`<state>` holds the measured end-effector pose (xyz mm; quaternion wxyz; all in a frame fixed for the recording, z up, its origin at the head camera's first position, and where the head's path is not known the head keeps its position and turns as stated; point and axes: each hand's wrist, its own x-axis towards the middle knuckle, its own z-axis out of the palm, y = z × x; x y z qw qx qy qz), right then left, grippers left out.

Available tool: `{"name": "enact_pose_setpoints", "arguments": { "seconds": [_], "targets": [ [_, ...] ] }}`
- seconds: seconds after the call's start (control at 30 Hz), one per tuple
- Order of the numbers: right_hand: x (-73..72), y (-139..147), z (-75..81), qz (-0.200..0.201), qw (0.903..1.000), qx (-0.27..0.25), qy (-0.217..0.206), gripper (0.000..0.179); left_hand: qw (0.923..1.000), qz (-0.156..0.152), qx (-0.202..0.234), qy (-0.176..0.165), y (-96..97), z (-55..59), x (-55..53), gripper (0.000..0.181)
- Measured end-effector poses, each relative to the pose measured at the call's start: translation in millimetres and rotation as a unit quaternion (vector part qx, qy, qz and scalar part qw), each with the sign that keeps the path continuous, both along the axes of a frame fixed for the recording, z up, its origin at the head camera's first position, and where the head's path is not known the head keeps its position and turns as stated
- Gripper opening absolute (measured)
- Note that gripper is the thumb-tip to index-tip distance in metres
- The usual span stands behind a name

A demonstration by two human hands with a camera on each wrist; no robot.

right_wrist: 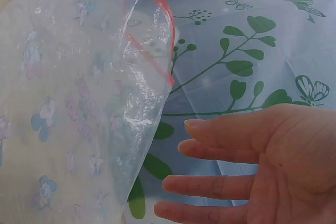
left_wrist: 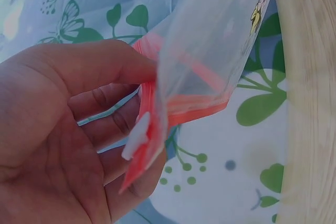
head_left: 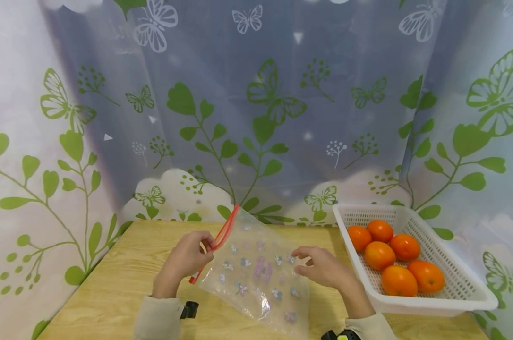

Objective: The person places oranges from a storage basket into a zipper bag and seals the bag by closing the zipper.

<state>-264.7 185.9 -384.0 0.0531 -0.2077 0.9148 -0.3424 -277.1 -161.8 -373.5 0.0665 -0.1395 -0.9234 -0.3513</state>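
Observation:
A clear zip bag (head_left: 260, 274) printed with small cartoon figures hangs tilted above the table, its red zip edge toward the left. My left hand (head_left: 188, 255) pinches that red edge between thumb and fingers; the left wrist view shows the thumb on the bag's mouth, beside a white slider (left_wrist: 137, 137). The mouth gapes a little. My right hand (head_left: 322, 267) is near the bag's right side with fingers extended. In the right wrist view the right hand (right_wrist: 262, 166) holds nothing, its fingers spread apart from the bag (right_wrist: 79, 103).
A white plastic basket (head_left: 443, 307) with several orange, round fruits (head_left: 380, 255) stands on the right of the wooden table (head_left: 120, 283). A curtain (head_left: 282, 141) with green leaves and butterflies hangs behind and at both sides.

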Motion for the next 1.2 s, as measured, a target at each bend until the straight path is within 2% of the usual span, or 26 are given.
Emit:
{"name": "enact_pose_setpoints", "arguments": {
  "seconds": [0.17,0.43,0.6,0.77,0.87,0.97,1.1,1.2],
  "targets": [
    [1.8,-1.6,0.8,-0.004,1.0000,-0.004,0.003,0.035,0.9999,-0.003,-0.001,0.017,3.0,-1.1,-0.4,0.014],
    [5.2,-2.6,-2.4,0.002,0.9998,-0.009,0.018,0.034,0.9986,0.020,-0.006,0.048,5.4,-3.4,2.2,0.015],
    [4.9,-1.9,-3.8,0.005,0.9996,-0.011,0.026,0.033,0.9951,0.036,-0.026,0.089,5.3,-1.4,3.3,0.013],
    [4.4,-2.3,-1.9,0.010,0.9995,-0.006,0.031,0.033,0.9873,0.050,-0.048,0.142,2.6,4.6,7.9,0.013],
    [4.8,-2.7,0.7,0.015,0.9992,-0.004,0.036,0.032,0.9799,0.062,-0.058,0.180,1.4,9.4,10.9,0.015],
    [5.7,-2.8,3.3,0.014,0.9992,-0.007,0.036,0.032,0.9677,0.077,-0.063,0.231,1.1,14.0,14.0,0.016],
    [7.0,-3.4,5.6,0.007,0.9993,-0.013,0.035,0.033,0.9439,0.087,-0.071,0.311,5.3,18.8,16.6,0.018],
    [7.5,-5.5,7.1,-0.004,0.9987,-0.024,0.045,0.031,0.9239,0.075,-0.085,0.365,13.8,20.9,16.9,0.019]
  ]
}}
